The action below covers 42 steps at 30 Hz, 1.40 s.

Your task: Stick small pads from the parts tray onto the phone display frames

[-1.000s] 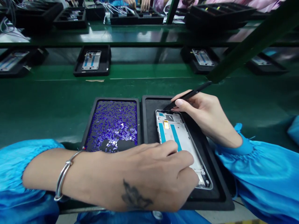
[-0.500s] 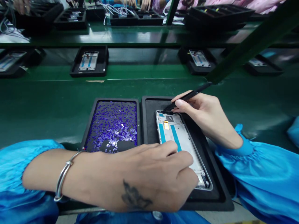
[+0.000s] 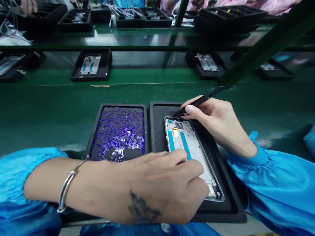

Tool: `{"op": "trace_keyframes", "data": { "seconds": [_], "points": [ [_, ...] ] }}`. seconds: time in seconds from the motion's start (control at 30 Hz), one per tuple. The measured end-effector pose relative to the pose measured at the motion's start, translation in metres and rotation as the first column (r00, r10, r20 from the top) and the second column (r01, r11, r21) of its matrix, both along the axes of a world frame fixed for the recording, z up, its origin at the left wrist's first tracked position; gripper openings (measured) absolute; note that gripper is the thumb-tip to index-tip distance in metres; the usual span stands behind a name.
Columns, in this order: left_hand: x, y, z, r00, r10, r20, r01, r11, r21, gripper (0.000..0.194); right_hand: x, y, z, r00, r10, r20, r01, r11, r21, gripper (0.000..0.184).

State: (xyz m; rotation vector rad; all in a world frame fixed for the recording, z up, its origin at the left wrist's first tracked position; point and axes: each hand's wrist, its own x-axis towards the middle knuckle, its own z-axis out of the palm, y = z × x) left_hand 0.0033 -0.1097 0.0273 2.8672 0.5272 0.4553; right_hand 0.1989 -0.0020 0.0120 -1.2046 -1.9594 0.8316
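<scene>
A silver phone frame with blue strips and a small gold flex piece lies tilted in a black tray. My right hand pinches black tweezers, whose tip is at the frame's top edge. My left hand is closed, its fingers curled down over the lower left part of the frame. Its fingertips are hidden under the hand, so I cannot tell what they grip. Beside it, a second black tray is scattered with many tiny purple-edged pieces, partly covered by my left forearm.
Beyond a green work surface, black trays with phone frames sit in a row. A green post slants across the upper right. At the back are compartment trays, white cables and a co-worker's hand.
The row of trays behind has shifted slightly left. Co-worker hands at the top centre have gone from view. My hands, the tweezers and the phone frame have hardly moved.
</scene>
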Motion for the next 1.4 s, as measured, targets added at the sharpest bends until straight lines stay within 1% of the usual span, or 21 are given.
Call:
{"op": "trace_keyframes", "data": {
  "seconds": [0.2,0.4,0.5,0.67,0.87,0.97,1.07,1.17,1.23,1.3,1.4],
  "points": [
    [0.002,0.000,0.000,1.000,0.018,-0.008,-0.018,1.000,-0.005,0.017,0.002,0.001,-0.002,0.998,0.014,0.066,-0.019,0.997,0.076,0.027],
    [0.001,0.000,-0.002,1.000,0.009,-0.008,-0.009,1.000,-0.002,0.017,0.004,0.003,-0.002,0.997,0.031,0.070,-0.035,0.998,0.052,0.031],
    [0.001,0.000,-0.002,1.000,0.016,-0.011,-0.016,1.000,0.003,0.016,0.004,0.003,-0.001,0.997,0.024,0.068,-0.027,0.998,0.053,0.030],
    [0.001,0.000,0.001,1.000,0.009,-0.029,-0.010,1.000,-0.025,0.016,0.002,0.002,-0.001,0.999,0.012,0.040,-0.014,0.999,0.048,0.027],
    [0.001,0.000,0.000,1.000,0.008,-0.002,-0.008,1.000,-0.025,0.018,0.002,0.000,-0.002,0.997,0.008,0.077,-0.015,0.995,0.097,0.028],
    [0.001,0.000,-0.001,1.000,0.004,-0.014,-0.004,1.000,-0.028,0.017,0.003,-0.002,-0.004,0.995,0.009,0.095,-0.020,0.993,0.119,0.027],
    [0.001,-0.001,0.000,1.000,-0.001,-0.031,0.000,1.000,-0.019,0.018,0.005,-0.002,-0.005,0.997,0.019,0.080,-0.029,0.992,0.123,0.027],
    [0.002,-0.002,-0.004,0.999,-0.003,-0.054,0.003,1.000,0.008,0.019,0.005,-0.001,-0.005,1.000,0.027,0.014,-0.028,0.998,0.057,0.026],
    [0.004,-0.004,-0.011,0.997,-0.010,-0.078,0.014,0.999,0.046,0.020,0.005,0.000,-0.005,0.995,0.017,-0.101,-0.020,0.999,-0.029,0.026],
    [0.005,-0.005,-0.021,0.995,-0.015,-0.101,0.024,0.995,0.092,0.021,0.005,0.001,-0.006,0.972,-0.016,-0.233,-0.011,0.994,-0.111,0.026],
    [0.005,-0.008,-0.031,0.995,0.041,-0.088,-0.029,0.991,0.131,0.017,0.005,0.005,-0.009,0.930,-0.068,-0.360,0.003,0.984,-0.179,0.027]
  ]
}}
